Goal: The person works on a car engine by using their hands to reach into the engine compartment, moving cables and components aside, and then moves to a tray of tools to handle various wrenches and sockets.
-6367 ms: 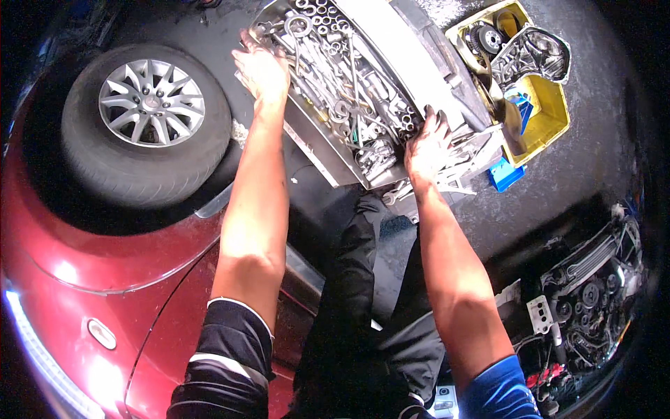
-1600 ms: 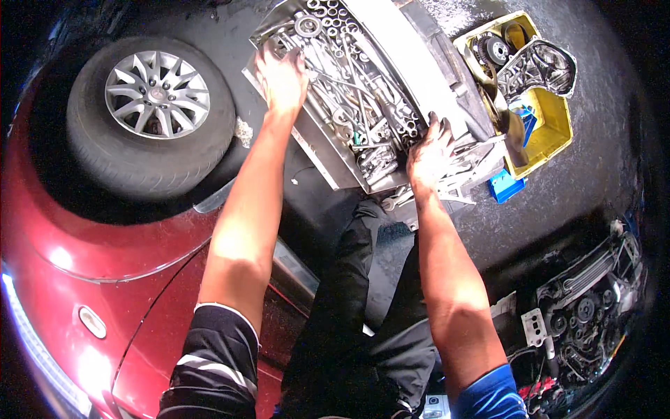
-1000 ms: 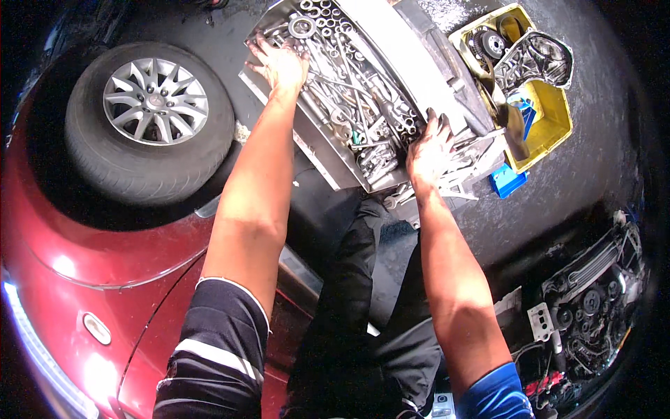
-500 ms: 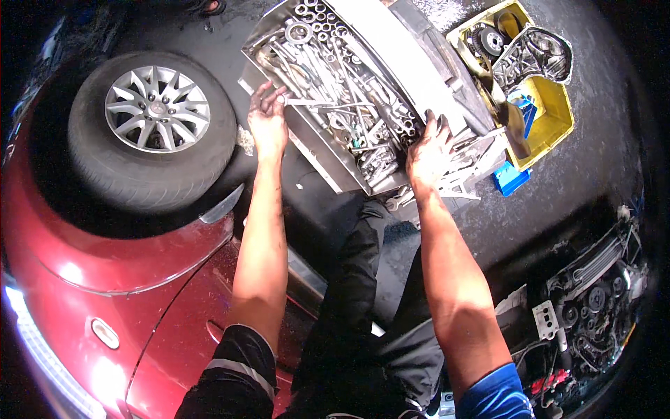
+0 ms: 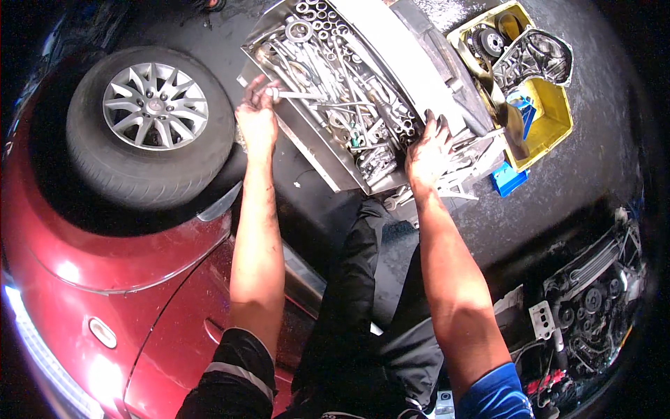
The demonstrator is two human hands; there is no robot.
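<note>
A metal toolbox tray point(image 5: 314, 150) full of wrenches and sockets lies on the dark ground ahead of me. My left hand point(image 5: 257, 119) is at the tray's left edge, its fingers closed on a silver wrench point(image 5: 296, 94) lifted just over the rim. My right hand point(image 5: 427, 150) rests spread on the tools near the tray's lower right corner, gripping nothing that I can make out.
A car wheel with a silver rim point(image 5: 155, 115) lies left of the tray, beside a red car body point(image 5: 91, 279). A yellow bin point(image 5: 544, 105) holding engine parts sits at the right, a blue object point(image 5: 508, 179) beside it. An engine assembly point(image 5: 593, 307) lies lower right.
My left hand has drawn back from deep in the tray to its left edge and now holds a wrench. The right hand has stayed in place.
</note>
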